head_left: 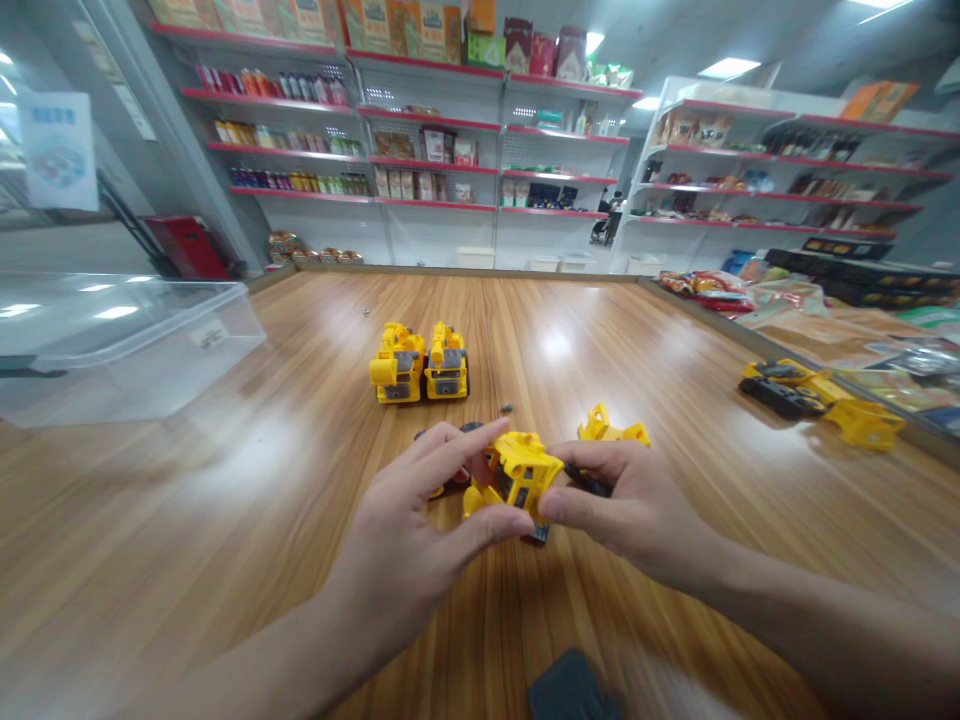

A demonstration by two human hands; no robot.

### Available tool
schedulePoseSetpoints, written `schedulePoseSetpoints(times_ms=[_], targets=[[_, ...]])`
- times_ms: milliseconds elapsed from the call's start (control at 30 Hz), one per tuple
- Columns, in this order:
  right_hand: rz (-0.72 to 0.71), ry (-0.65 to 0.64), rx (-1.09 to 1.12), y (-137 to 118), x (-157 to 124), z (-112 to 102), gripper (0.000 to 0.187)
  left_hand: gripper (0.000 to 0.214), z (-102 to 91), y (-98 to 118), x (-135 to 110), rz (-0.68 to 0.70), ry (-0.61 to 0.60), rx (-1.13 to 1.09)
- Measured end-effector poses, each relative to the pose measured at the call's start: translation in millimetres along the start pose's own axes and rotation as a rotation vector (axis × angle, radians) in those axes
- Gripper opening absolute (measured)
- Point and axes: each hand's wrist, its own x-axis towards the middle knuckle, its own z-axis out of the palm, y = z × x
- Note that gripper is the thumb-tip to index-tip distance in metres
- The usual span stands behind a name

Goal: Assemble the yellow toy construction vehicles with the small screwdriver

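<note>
Left hand: our left hand (409, 525) curves into a wide C, thumb below and fingers above, gripping a yellow plastic toy-vehicle body (525, 465).
Right hand: with our right hand (637, 500) we pinch the body's right edge between thumb and forefinger; a slim black piece (589, 481) shows under the fingers, and we cannot tell whether it is held.
Toy body: we see it tilted, with moulded openings, between our hands over the brown wood-grain tabletop (225, 520).
Forearms: ours reach in from lower left and lower right, converging on the toy.
Beyond the hands: a small yellow plastic part (611, 430) lies just behind our right hand.
</note>
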Motion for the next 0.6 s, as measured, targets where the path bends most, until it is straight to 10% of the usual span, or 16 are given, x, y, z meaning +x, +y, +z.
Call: schedulePoseSetpoints(times_ms=[167, 600], targets=[[0.205, 0.069, 0.316, 4, 4, -1, 0.033, 0.083, 2.1, 5, -4, 0.182, -0.064, 0.082], [0.371, -0.121, 0.706, 8, -2, -4, 0.023, 0.064, -1.7, 0, -1, 0.326, -0.202, 0.265]])
